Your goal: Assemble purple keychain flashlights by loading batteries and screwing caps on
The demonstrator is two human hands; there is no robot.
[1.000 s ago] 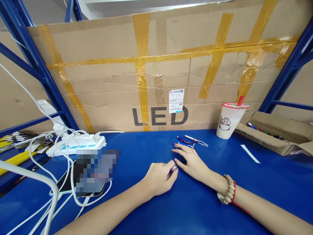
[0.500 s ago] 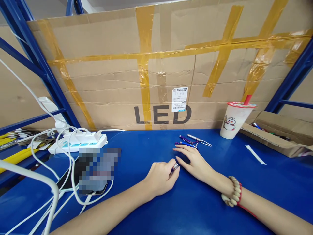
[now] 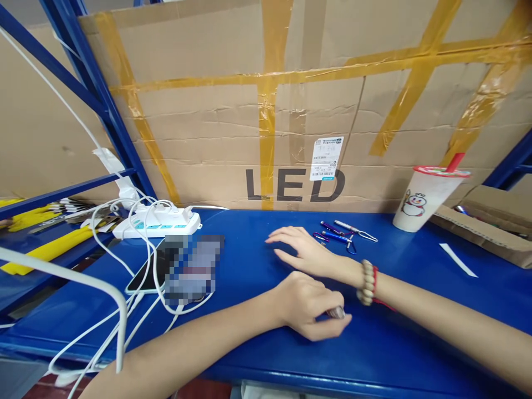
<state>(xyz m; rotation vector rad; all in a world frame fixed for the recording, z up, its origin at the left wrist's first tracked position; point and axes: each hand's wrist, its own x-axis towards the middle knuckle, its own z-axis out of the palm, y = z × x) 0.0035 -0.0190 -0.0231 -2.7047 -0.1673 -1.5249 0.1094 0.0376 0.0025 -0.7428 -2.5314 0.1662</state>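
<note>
My left hand (image 3: pixel 310 305) is closed round a small metal tube (image 3: pixel 336 312). Only its silvery end shows between thumb and curled finger; the rest is hidden in the fist. Beyond it, my right hand (image 3: pixel 305 252) reaches over the blue tabletop with its fingers apart and nothing in them. Right of those fingers lie several slim pen-shaped metal tubes: a purple one (image 3: pixel 331 227), a silver one (image 3: pixel 349 227) and a blue one (image 3: pixel 336 236), with small clip loops beside them. Neither hand touches these.
A lidded drink cup (image 3: pixel 428 199) stands at the right, near an open cardboard tray (image 3: pixel 486 235) and a white strip (image 3: pixel 458 260). At left lie a power strip (image 3: pixel 187 224), loose white cables and a phone (image 3: pixel 145 274). A large cardboard box (image 3: pixel 208 138) walls off the back.
My left hand has moved right and nearer to me, still closed on the tube. My right hand has shifted left, away from the pen-shaped tubes. The whole view has swung a little.
</note>
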